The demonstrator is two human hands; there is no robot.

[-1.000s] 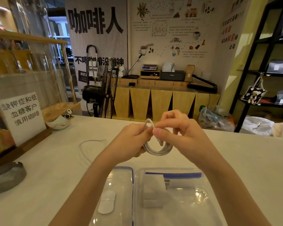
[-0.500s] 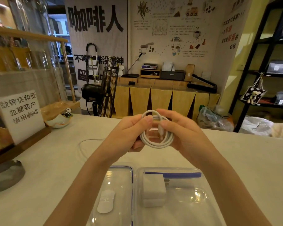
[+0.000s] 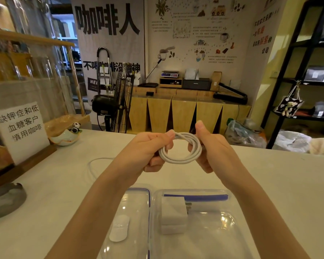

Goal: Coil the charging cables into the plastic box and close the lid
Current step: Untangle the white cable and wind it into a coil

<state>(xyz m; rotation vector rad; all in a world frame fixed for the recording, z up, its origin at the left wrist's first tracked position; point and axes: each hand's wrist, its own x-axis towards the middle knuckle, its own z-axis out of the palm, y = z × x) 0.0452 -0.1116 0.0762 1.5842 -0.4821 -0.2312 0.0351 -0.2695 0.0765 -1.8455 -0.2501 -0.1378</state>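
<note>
Two hands holding a coiled white charging cable above a desk.
Left hand (image 3: 148, 148) and right hand (image 3: 211, 148) pinch opposite sides of the round white cable coil (image 3: 180, 148); the open clear plastic box (image 3: 230, 212) lies directly below, nearer the right hand.

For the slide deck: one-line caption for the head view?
Left hand and right hand hold a coiled white cable above the open plastic box holding a charger.

Coil turned flat and pulled wide between the hands

The white cable coil (image 3: 180, 148), a second ago pinched upright between fingertips, now lies open toward the camera as a full ring. The left hand (image 3: 150, 148) has slid to its left rim, the right hand (image 3: 210, 146) has moved to its right rim, thumb now raised, hands further apart.
</note>
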